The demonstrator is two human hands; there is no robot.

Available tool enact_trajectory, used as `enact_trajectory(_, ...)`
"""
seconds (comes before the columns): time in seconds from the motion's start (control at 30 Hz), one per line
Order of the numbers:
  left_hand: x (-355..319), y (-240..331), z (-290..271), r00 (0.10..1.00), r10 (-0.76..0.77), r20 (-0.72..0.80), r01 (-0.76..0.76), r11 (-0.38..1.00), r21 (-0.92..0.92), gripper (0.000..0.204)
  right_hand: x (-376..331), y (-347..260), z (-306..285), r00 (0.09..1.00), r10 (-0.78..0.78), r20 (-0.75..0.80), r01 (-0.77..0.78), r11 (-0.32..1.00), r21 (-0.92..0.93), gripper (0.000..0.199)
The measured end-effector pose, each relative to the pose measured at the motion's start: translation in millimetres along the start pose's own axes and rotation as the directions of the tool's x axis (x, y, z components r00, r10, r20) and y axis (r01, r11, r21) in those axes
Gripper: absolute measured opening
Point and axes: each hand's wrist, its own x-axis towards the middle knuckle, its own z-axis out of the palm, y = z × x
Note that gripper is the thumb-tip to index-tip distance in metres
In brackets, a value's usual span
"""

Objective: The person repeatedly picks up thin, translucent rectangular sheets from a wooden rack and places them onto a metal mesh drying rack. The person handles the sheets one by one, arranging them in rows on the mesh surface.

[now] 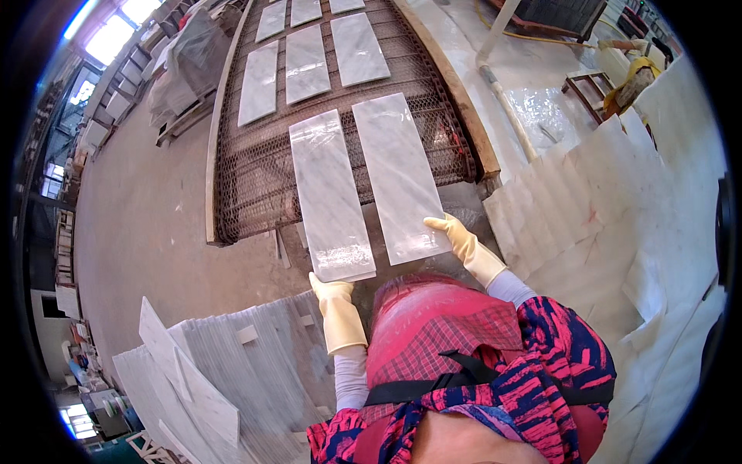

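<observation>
Two long polished white-grey marble tiles, a left tile (pixel 328 193) and a right tile (pixel 402 182), lie side by side with a narrow gap. Their far parts rest over the end of a wire-mesh conveyor belt (pixel 255 166), while their near ends jut out toward me. My left hand (pixel 332 292), in a cream rubber glove, grips the left tile's near corner, its fingers partly hidden underneath. A second thin edge shows below that tile's near end. Gloved alike, my right hand (pixel 459 238) holds the right tile's near right edge, thumb on top.
Several more marble tiles (pixel 308 66) lie in rows farther up the belt, between wooden side rails (pixel 456 93). Upright slabs (pixel 247 348) stand stacked at lower left, with a tilted slab (pixel 189 371) against them. Pale sheeting (pixel 572 201) covers a surface at right. A plastic-wrapped stack (pixel 185 73) stands far left.
</observation>
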Motion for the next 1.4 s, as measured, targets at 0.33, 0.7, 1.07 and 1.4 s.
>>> enact_trajectory(0.33, -1.0, 1.7, 2.4, 0.993, -0.050, 0.108, 0.053, 0.998, -0.025, 0.065, 2.5, -0.4, -4.6, 0.992, 0.012, -0.124, -0.023, 0.996, -0.086, 0.047)
enact_trajectory(0.7, 24.5, -3.0, -9.1, 0.948, 0.086, 0.307, -0.171, 0.950, 0.261, 0.061, -1.0, 4.4, -34.6, 0.918, -0.187, -0.350, 0.081, 0.952, -0.295, 0.047)
enact_trajectory(1.07, 43.1, -19.7, 8.0, 0.979, 0.204, 0.004, -0.192, 0.917, 0.350, 0.059, -34.6, -53.1, 13.9, 0.864, -0.425, -0.269, 0.188, 0.769, -0.611, 0.044)
enact_trajectory(1.4, -46.2, -1.6, 49.4, 0.805, 0.509, 0.304, -0.143, -0.331, 0.933, 0.111, 20.5, 6.3, 81.7, 0.928, 0.347, 0.134, -0.223, 0.808, -0.546, 0.062)
